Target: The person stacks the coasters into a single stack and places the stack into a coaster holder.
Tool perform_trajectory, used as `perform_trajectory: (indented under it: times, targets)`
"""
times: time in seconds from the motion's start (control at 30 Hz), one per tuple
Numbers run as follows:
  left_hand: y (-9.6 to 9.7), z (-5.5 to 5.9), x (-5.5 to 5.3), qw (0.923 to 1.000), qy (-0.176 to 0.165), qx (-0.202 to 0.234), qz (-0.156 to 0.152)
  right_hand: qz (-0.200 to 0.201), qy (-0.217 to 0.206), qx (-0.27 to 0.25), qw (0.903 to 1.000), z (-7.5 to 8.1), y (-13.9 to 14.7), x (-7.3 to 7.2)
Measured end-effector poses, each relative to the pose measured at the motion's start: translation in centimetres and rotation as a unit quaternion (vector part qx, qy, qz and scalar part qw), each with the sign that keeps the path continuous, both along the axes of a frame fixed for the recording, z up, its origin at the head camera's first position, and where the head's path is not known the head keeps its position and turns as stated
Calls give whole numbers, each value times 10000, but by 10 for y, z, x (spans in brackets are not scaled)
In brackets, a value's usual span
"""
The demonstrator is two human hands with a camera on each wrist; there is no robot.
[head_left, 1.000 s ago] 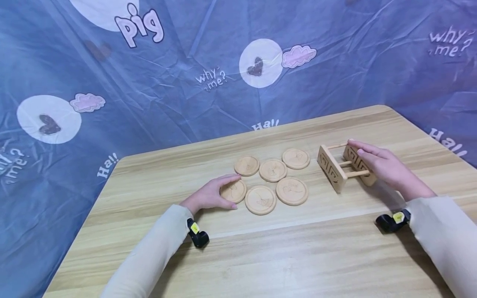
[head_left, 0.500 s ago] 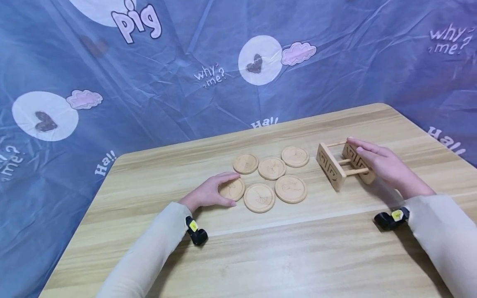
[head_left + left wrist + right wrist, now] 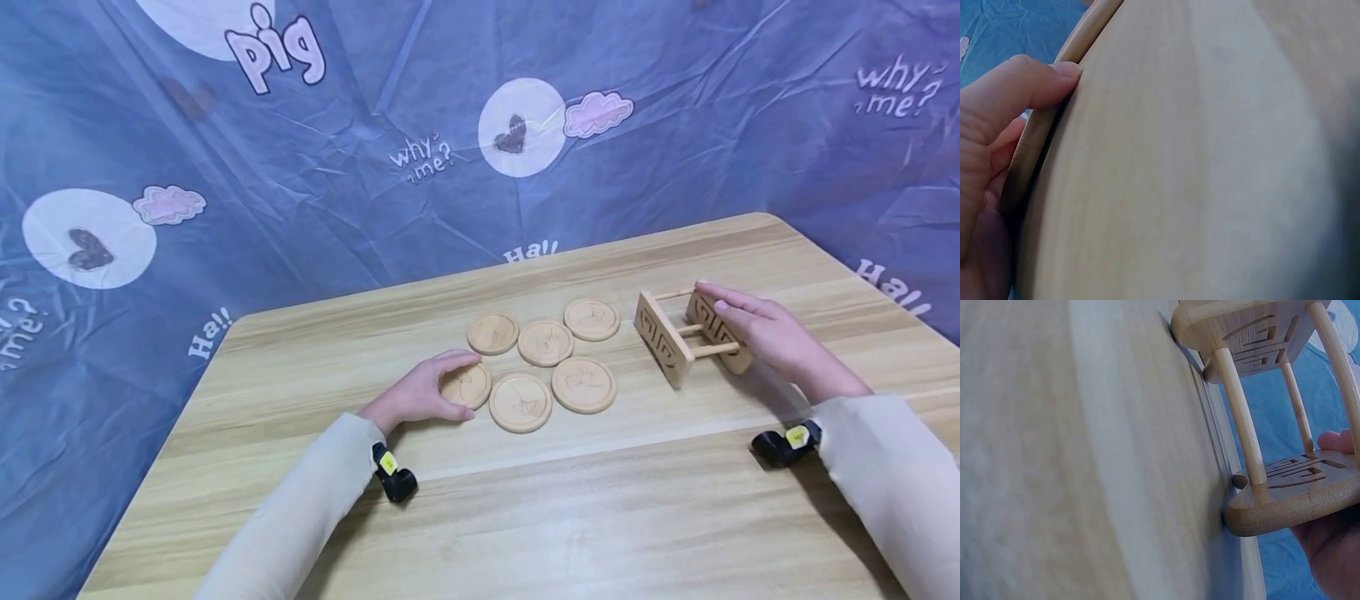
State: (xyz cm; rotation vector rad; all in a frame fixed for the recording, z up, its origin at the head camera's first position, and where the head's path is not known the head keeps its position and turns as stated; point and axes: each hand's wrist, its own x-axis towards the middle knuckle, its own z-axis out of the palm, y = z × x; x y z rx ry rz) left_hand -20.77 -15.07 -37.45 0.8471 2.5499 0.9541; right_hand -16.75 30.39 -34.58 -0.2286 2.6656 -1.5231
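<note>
My left hand (image 3: 416,392) holds the leftmost round wooden coaster (image 3: 468,385) by its edge, thumb on the near side and fingers on the far side. In the left wrist view, the thumb touches the rim of this coaster (image 3: 1029,147), which lies on or very close to the tabletop. My right hand (image 3: 772,337) rests along the outer side of a wooden coaster holder (image 3: 665,342), its fingers fairly straight. Fingertips show at the edge of one panel of the holder (image 3: 1297,509) in the right wrist view; the rest of that hand is partly hidden.
Several more engraved coasters (image 3: 521,403) lie flat beside the held one, left of the holder. All stand on a wood-grain table (image 3: 570,517). A blue printed cloth (image 3: 337,167) hangs behind the table's far edge.
The head view shifts slightly. Both hands, the coasters and the holder keep their places.
</note>
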Motion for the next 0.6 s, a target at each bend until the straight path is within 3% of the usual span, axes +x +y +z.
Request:
perform_trajectory:
  times: [0.4,0.5,0.6]
  targets:
    - [7,2,7,9991,196,120,347,99,105,-95,9999,-3,1,1]
    - [10,2,9,9976,248,225,606,128,145,-176,9997,-3,1,0]
    - [16,2,11,9932,210,349,1089,129,166,-190,9996,-4,2,0]
